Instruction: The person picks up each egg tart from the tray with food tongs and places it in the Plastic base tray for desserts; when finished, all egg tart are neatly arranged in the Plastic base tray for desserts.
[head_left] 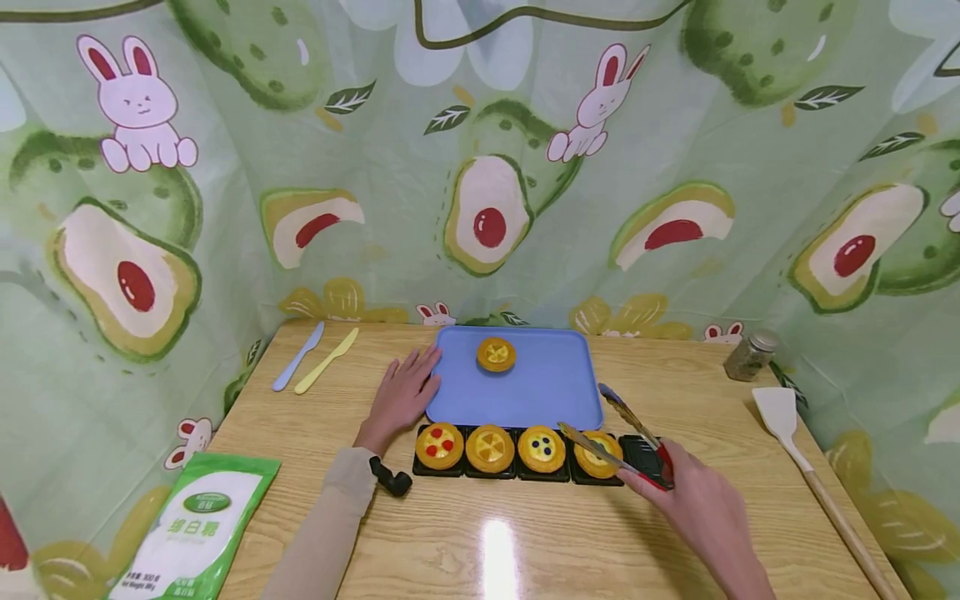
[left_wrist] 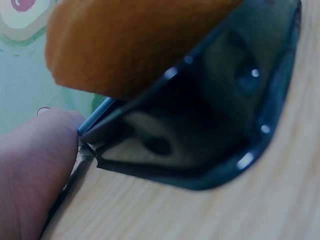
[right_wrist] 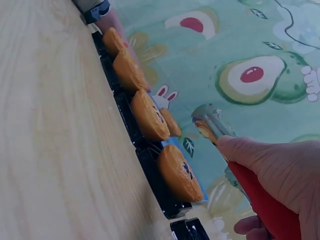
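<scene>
A blue tray (head_left: 547, 375) lies at the back of the table, with one egg tart (head_left: 496, 355) on it. My left hand (head_left: 405, 396) rests flat at the tray's left edge, fingers extended. Before the tray runs a row of black plastic cups. They hold a red-dotted tart (head_left: 439, 446), a plain-topped tart (head_left: 490, 449), a tart with dark berries (head_left: 542, 449) and another tart (head_left: 598, 454) partly hidden by tongs. My right hand (head_left: 701, 500) grips the red-handled tongs (right_wrist: 255, 192), whose arms are spread apart with nothing between their tips. The rightmost black cup (head_left: 641, 458) bears no tart.
Blue (head_left: 298, 357) and yellow plastic knives (head_left: 327, 362) lie at the back left. A green-and-white bag (head_left: 202, 525) lies at the front left. Along the right side are a spice jar (head_left: 752, 356) and a white spatula with a wooden handle (head_left: 780, 417). A patterned curtain surrounds the table.
</scene>
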